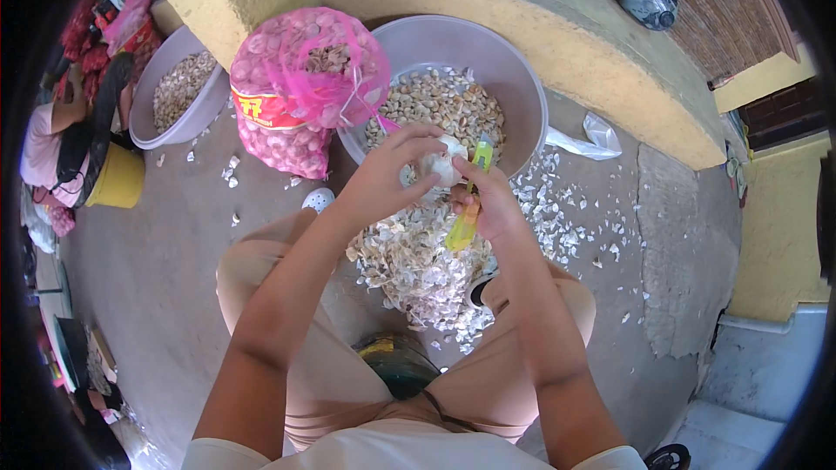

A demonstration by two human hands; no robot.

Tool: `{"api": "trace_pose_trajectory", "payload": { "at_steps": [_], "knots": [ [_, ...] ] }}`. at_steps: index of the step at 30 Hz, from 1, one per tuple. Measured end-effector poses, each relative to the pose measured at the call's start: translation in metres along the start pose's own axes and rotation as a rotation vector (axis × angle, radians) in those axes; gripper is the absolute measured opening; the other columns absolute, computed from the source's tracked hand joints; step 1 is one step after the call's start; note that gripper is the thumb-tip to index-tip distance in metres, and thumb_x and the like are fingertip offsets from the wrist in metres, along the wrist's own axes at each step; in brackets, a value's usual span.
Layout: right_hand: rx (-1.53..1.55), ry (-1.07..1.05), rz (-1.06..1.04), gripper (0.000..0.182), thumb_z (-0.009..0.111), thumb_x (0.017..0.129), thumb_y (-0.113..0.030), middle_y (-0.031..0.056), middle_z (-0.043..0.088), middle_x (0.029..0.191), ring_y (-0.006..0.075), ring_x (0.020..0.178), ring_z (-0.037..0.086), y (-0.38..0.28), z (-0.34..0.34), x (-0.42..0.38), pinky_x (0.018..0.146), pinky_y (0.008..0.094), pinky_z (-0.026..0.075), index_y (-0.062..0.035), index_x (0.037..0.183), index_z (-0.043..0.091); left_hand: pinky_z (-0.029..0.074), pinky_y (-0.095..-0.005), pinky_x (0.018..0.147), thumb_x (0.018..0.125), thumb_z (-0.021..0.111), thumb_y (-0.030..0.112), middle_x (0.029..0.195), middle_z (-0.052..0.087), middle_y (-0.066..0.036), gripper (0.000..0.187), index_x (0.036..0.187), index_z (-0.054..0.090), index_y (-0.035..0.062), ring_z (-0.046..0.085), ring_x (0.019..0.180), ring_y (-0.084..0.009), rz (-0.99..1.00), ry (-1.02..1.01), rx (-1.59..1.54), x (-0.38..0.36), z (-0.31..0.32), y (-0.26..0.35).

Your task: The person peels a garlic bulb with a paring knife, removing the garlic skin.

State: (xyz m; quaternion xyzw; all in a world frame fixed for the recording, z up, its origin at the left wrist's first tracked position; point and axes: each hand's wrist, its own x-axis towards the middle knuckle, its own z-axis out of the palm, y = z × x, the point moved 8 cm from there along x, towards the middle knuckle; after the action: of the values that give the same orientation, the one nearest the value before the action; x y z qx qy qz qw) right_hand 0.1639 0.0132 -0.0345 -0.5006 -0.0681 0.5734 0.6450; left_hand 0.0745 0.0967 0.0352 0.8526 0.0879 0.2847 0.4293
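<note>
In the head view my left hand (396, 165) curls around a white garlic bulb (446, 161), held above the near rim of a round pale-lilac tub (533, 96). My right hand (495, 203) grips a yellow-green cutter knife (461, 231), its thumb against the bulb's right side. Loose garlic cloves (440, 100) cover the bottom of the tub. Below my hands, a heap of papery garlic skins (427, 274) lies on the floor between my legs. The fingertips of my left hand partly hide the bulb.
Left of the tub stands a pink mesh sack (283, 144) full of garlic bulbs. Farther left are a second tub (178, 126) of cloves and a seated person (65, 135) on a yellow bucket (117, 178). A yellow ledge (522, 61) curves behind; a white plastic bag (596, 139) lies right.
</note>
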Motion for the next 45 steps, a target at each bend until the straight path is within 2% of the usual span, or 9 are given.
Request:
{"api": "trace_pose_trajectory", "payload": {
  "at_steps": [10,16,22,28,34,37,40,43,45],
  "knots": [
    [-0.208,-0.003,0.062,0.02,0.066,0.073,-0.021,-0.0008,0.049,0.059,0.0067,0.045,0.043,-0.006,-0.007,-0.004,0.041,0.0229,0.038,-0.0048,0.078,0.055,0.048,-0.0286,0.072,0.07,0.065,0.003,0.102,0.051,-0.006,0.019,0.087,0.059,0.0052,0.054,0.091,-0.018,-0.026,-0.204,-0.095,0.0,-0.001,-0.002],
    [-0.344,-0.019,0.09,0.02,0.067,0.073,-0.021,-0.0009,0.049,0.057,0.0071,0.043,0.043,-0.01,-0.01,-0.009,0.04,0.0227,0.038,-0.0046,0.076,0.056,0.042,-0.0313,0.076,0.068,0.065,0.007,0.092,0.052,-0.005,0.014,0.08,0.059,0.0063,0.051,0.088,-0.0221,0.062,-0.19,0.036,0.001,0.002,0.009],
    [-0.613,-0.044,0.113,0.02,0.066,0.076,-0.021,-0.0027,0.049,0.061,0.0051,0.045,0.043,-0.008,-0.017,-0.006,0.041,0.0224,0.039,-0.0061,0.08,0.054,0.038,-0.0349,0.079,0.07,0.063,0.007,0.087,0.05,-0.007,0.01,0.077,0.057,0.0058,0.046,0.089,-0.0246,0.125,-0.355,0.135,-0.003,0.021,0.007],
    [-0.201,0.082,0.036,0.021,0.065,0.076,-0.021,-0.0018,0.045,0.053,0.0078,0.043,0.042,-0.02,-0.035,-0.002,0.04,0.0238,0.038,-0.0042,0.08,0.054,0.038,-0.035,0.076,0.073,0.058,0.004,0.083,0.046,-0.01,0.011,0.079,0.05,0.0013,0.046,0.086,-0.0264,-0.035,-0.295,0.167,-0.004,0.015,0.0],
    [-0.273,0.031,0.012,0.019,0.063,0.078,-0.019,-0.0023,0.044,0.055,0.0062,0.043,0.04,-0.028,-0.034,-0.005,0.041,0.0237,0.038,-0.006,0.077,0.05,0.039,-0.0343,0.073,0.079,0.053,0.008,0.085,0.047,-0.012,0.01,0.082,0.049,0.0006,0.049,0.083,-0.0263,-0.21,-0.421,0.122,-0.017,0.028,-0.035],
    [-0.299,-0.02,0.013,0.018,0.062,0.079,-0.02,-0.0043,0.044,0.059,0.0036,0.044,0.038,-0.025,-0.026,-0.007,0.042,0.0214,0.037,-0.007,0.083,0.049,0.04,-0.0319,0.072,0.082,0.053,0.013,0.087,0.049,-0.012,0.014,0.087,0.049,0.0005,0.05,0.082,-0.0218,-0.463,-0.452,0.092,-0.02,0.024,-0.046],
    [-0.322,0.013,0.019,0.019,0.063,0.079,-0.019,-0.0043,0.044,0.058,0.0042,0.044,0.039,-0.026,-0.025,-0.01,0.041,0.0217,0.037,-0.0069,0.083,0.049,0.041,-0.0304,0.071,0.083,0.054,0.017,0.087,0.051,-0.01,0.019,0.092,0.049,0.0008,0.051,0.079,-0.0182,-0.421,-0.111,-0.086,-0.009,0.004,-0.046],
    [-0.366,-0.035,0.022,0.019,0.064,0.078,-0.019,-0.0039,0.044,0.057,0.0049,0.044,0.041,-0.025,-0.018,-0.011,0.041,0.022,0.038,-0.0067,0.082,0.049,0.043,-0.034,0.07,0.079,0.058,0.024,0.087,0.053,-0.013,0.029,0.094,0.049,0.0003,0.052,0.078,-0.0226,-0.338,-0.069,-0.081,-0.006,0.004,-0.039],
    [-0.443,-0.025,0.031,0.02,0.064,0.078,-0.02,-0.0032,0.045,0.057,0.0053,0.044,0.042,-0.02,-0.02,-0.008,0.041,0.0222,0.038,-0.0057,0.082,0.051,0.043,-0.0311,0.069,0.079,0.059,0.022,0.086,0.053,-0.01,0.029,0.096,0.049,0.0,0.052,0.076,-0.0181,-0.333,-0.131,-0.054,-0.005,0.013,-0.033]
  ]
}}
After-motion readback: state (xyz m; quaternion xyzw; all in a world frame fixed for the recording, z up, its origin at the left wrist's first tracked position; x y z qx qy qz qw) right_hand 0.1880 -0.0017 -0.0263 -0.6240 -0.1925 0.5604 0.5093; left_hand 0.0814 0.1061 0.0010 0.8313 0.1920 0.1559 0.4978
